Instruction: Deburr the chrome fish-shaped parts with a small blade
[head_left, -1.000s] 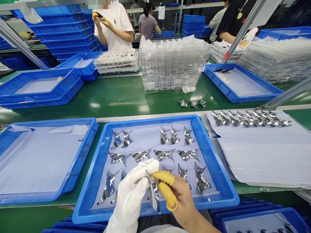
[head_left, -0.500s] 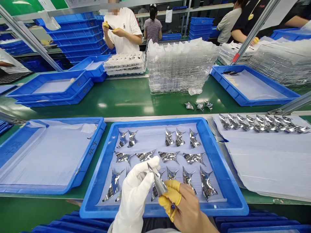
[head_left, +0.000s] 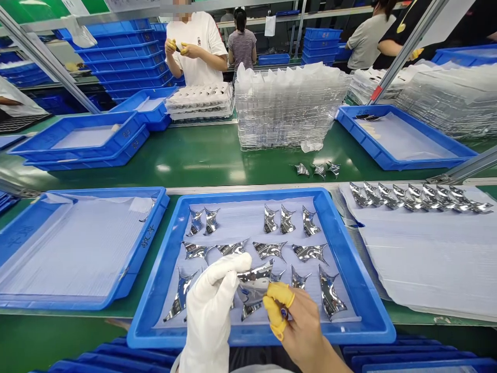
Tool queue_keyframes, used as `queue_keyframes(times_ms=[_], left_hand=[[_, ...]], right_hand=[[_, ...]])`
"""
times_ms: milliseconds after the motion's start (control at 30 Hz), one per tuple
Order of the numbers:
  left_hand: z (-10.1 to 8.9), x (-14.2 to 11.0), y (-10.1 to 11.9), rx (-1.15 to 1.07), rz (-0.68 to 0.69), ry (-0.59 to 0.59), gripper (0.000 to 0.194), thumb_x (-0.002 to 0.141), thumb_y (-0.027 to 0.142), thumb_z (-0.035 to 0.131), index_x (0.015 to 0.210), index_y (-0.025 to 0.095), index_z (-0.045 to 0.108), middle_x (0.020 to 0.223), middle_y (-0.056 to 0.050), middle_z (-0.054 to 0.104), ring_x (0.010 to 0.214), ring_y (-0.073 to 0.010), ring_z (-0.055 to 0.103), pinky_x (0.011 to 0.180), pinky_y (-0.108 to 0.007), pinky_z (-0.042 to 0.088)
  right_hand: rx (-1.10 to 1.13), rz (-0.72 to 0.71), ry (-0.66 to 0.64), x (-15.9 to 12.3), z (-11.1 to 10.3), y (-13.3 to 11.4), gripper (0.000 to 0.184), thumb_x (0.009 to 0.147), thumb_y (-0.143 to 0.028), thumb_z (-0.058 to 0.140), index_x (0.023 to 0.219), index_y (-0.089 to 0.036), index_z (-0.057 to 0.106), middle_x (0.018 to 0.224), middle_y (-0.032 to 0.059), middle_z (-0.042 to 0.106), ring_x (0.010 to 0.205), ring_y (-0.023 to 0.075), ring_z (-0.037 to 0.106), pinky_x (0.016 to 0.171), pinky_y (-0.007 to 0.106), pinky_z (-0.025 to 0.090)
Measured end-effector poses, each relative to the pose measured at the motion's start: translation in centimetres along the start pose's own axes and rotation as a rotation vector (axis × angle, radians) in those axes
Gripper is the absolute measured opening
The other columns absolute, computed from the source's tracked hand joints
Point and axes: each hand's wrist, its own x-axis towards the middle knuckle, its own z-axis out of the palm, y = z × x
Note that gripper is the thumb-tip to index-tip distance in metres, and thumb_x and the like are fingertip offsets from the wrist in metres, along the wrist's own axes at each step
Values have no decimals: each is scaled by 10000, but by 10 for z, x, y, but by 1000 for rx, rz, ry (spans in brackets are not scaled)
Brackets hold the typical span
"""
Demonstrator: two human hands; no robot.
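My left hand [head_left: 212, 305], in a white glove, pinches the left end of a shiny chrome-like curved metal part [head_left: 256, 280]. My right hand [head_left: 297, 316] has yellow finger covers and holds the part's right edge between thumb and finger. A small dark blue round end [head_left: 284, 313] shows between the right hand's fingers; what it belongs to is hidden. Both hands are above a blue tray [head_left: 155, 290] lined with white sheet, where several similar pointed parts [head_left: 309, 252] lie in rows. Some of them are partly covered by my hands.
At left stands a lined blue tray [head_left: 135, 259]. To the right, a row of chrome parts [head_left: 417, 197] lies on white sheets [head_left: 423, 259]. Three small parts [head_left: 318, 170] sit on the green bench [head_left: 186, 160] before stacked clear trays [head_left: 287, 114]. A person [head_left: 200, 46] works opposite.
The held part has been turned from steeply tilted to nearly level, its broad reflective face now showing. My right hand has shifted slightly right and up; my left has moved slightly left.
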Motion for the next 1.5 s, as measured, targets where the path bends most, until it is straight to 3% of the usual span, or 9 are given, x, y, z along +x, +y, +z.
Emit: queue_keyframes(times_ms=[200, 433, 600, 733, 967, 1100, 1167, 1300, 1500], left_hand=[[9, -5, 8, 121, 119, 162, 128, 930, 402, 735, 977, 338, 836, 1050, 17, 832, 1093, -251, 727, 1103, -432, 512], [6, -6, -8, 272, 215, 49, 423, 810, 351, 862, 1219, 322, 761, 1255, -32, 773, 1328, -339, 613, 1179, -547, 443], [0, 1, -11, 355, 409, 42, 245, 964, 174, 681, 1141, 327, 756, 1084, 24, 813, 1083, -210, 730, 1197, -531, 419], [-1, 3, -3, 368, 578, -10, 289, 1008, 123, 576, 1157, 301, 749, 1066, 21, 818, 943, -176, 744, 1186, -545, 421], [5, -6, 14, 421, 698, -76, 301, 963, 223, 678, 1225, 346, 760, 802, 44, 788, 721, -171, 706, 1190, -588, 399], [10, -6, 21, 327, 518, -13, 157, 923, 316, 738, 1055, 351, 815, 755, 34, 778, 783, -204, 728, 1205, -570, 390], [12, -3, 22, 248, 315, 66, 96, 891, 377, 775, 956, 325, 825, 842, 10, 810, 942, -241, 751, 1190, -544, 418], [12, 10, 22, 137, -125, 109, 293, 793, 515, 841, 936, 260, 828, 1044, -54, 831, 1169, -312, 716, 1118, -481, 501], [13, 17, 23, 42, -237, 107, 408, 728, 566, 875, 919, 212, 808, 1040, -81, 830, 1150, -307, 730, 1031, -405, 563]], right_hand=[[-24, 10, 8, 2, -2, -2, 126, 1061, -180, 534, 990, -219, 630, 707, -8, 763, 478, 123, 667, 552, 242, 541], [-156, -115, 69, 3, 1, -3, 136, 1052, -138, 528, 1034, -180, 655, 738, 44, 788, 577, 162, 747, 613, 271, 594], [-189, -193, 48, -7, 2, 6, 148, 1019, -111, 560, 1081, -168, 681, 773, 68, 799, 600, 183, 748, 662, 303, 636], [-151, -206, 7, -9, 2, 13, 199, 1010, -93, 526, 1126, -169, 667, 813, 88, 794, 656, 200, 748, 647, 308, 624], [148, 63, -51, -3, 7, 17, 208, 978, -78, 471, 884, -228, 580, 632, -34, 608, 498, 128, 517, 512, 233, 447], [341, 275, -132, 5, 3, 9, 210, 1014, -221, 547, 809, -225, 594, 591, -58, 503, 506, 116, 420, 503, 232, 381], [500, 430, -186, 8, 1, 4, 302, 1020, -348, 591, 747, -221, 574, 591, -62, 447, 519, 110, 372, 497, 235, 342], [825, 716, -216, 12, -1, -3, 432, 920, -568, 725, 733, -206, 583, 630, -61, 421, 542, 94, 307, 487, 228, 276], [1141, 954, -193, 12, 4, -5, 418, 829, -532, 853, 788, -193, 611, 590, -107, 344, 486, 49, 174, 444, 201, 163]])
